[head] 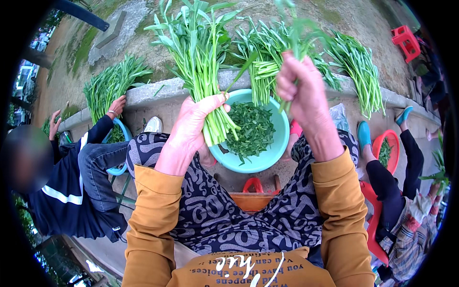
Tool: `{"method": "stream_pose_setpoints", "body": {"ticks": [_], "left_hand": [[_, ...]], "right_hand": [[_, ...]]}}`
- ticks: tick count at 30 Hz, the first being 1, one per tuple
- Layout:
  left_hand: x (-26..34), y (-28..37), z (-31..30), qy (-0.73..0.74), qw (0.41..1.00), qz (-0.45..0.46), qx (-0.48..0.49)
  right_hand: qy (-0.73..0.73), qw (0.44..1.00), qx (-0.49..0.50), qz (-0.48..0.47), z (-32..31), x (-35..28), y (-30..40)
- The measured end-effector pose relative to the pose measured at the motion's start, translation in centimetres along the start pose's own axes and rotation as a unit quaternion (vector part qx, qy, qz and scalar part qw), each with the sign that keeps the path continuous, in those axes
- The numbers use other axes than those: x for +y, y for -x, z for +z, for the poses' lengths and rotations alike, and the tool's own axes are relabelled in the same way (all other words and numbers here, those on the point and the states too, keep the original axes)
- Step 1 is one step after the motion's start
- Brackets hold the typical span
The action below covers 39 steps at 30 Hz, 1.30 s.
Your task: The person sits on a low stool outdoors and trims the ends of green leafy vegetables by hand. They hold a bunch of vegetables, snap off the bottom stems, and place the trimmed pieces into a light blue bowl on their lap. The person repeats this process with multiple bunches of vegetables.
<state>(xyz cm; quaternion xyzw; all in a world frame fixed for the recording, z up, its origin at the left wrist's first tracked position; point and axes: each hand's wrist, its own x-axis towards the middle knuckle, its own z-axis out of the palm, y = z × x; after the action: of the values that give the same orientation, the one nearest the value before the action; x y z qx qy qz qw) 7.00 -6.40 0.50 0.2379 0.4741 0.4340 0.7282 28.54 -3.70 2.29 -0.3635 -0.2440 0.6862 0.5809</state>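
My left hand [190, 120] grips a thick bunch of leafy green stalks, likely water spinach [200, 53], by its lower stems, leaves pointing away from me. To its right, my right hand [303, 84] is raised and blurred by motion. Its fingers are closed around a few leafy stalks [299, 41], whose tops are smeared by the movement. Below and between both hands is a turquoise plastic basin [283, 143]. Loose green leaves [251, 129] lie in it. Just beyond the basin, another pile of stalks [263, 73] rests on the concrete kerb, partly hidden by my right hand.
More stalks lie along the kerb [172, 88], one bundle [358, 71] at right. A person at left touches another bundle [111, 82] beside a blue basin [125, 132]. At right, another person sits near a red basin [395, 147]. A red stool [406, 43] stands farther off.
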Motion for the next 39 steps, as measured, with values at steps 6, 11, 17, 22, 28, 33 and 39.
{"method": "stream_pose_setpoints", "body": {"ticks": [6, 11, 17, 22, 28, 33, 39], "left_hand": [[-0.2, 0.0, 0.5, -0.025, 1.0, -0.006, -0.007], [-0.2, 0.0, 0.7, -0.024, 1.0, 0.003, 0.01], [-0.1, -0.7, -0.1, 0.052, 0.996, -0.035, 0.065], [-0.2, -0.6, -0.7, 0.103, 0.993, -0.028, 0.049], [0.5, -0.8, -1.9, 0.115, 0.992, -0.023, 0.048], [0.6, 0.0, -1.3, 0.041, 0.998, -0.012, 0.048], [0.7, 0.4, -0.5, -0.011, 1.0, -0.017, 0.007]], "right_hand": [[0.111, 0.993, -0.049, 0.01, 3.2, 2.0, 1.6], [0.142, 0.989, -0.041, -0.003, 2.5, 2.3, 1.2], [0.155, 0.985, -0.07, 0.032, 2.3, 1.9, 1.2], [0.12, 0.983, -0.133, 0.049, 1.9, 2.0, 1.6], [0.034, 0.985, -0.168, 0.037, 0.8, -0.5, 1.5], [0.05, 0.988, -0.129, 0.067, 0.6, -1.3, 1.0], [0.119, 0.973, -0.118, 0.161, 0.3, -0.5, 0.6]]}}
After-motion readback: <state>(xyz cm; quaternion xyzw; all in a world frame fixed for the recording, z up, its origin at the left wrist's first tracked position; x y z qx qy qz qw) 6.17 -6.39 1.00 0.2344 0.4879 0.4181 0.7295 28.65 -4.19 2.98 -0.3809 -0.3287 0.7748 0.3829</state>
